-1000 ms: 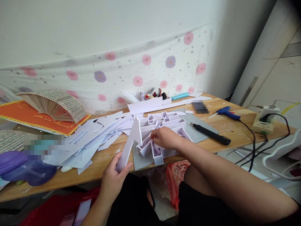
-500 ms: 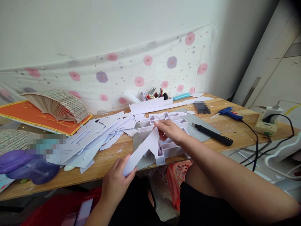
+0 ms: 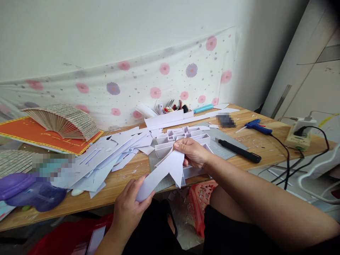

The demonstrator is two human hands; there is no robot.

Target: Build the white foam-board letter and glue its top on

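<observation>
A white piece of cardboard (image 3: 158, 173), cut into a strip with a pointed tail, is held between both hands above the table's front edge. My left hand (image 3: 130, 198) is closed on its lower left end, thumb in front. At the upper right end, my right hand (image 3: 190, 151) pinches it between thumb and fingers; some fingertips are hidden behind it. Beneath and behind the right hand stands a white compartmented cardboard model (image 3: 195, 136), partly covered by hand and piece. Under the model lies a grey cutting mat (image 3: 225, 148).
White card offcuts (image 3: 106, 159) pile up on the left, near an orange board and a folding fan (image 3: 66, 122). To the right lie a black utility knife (image 3: 239, 150) and a blue glue gun (image 3: 257, 126), its cord running to a power strip (image 3: 297, 136). A red basket (image 3: 199, 205) stands below.
The cardboard piece has turned so its pointed tail shows more broadly and hangs downward. My right hand has shifted slightly, still gripping its end. The left hand keeps its hold.
</observation>
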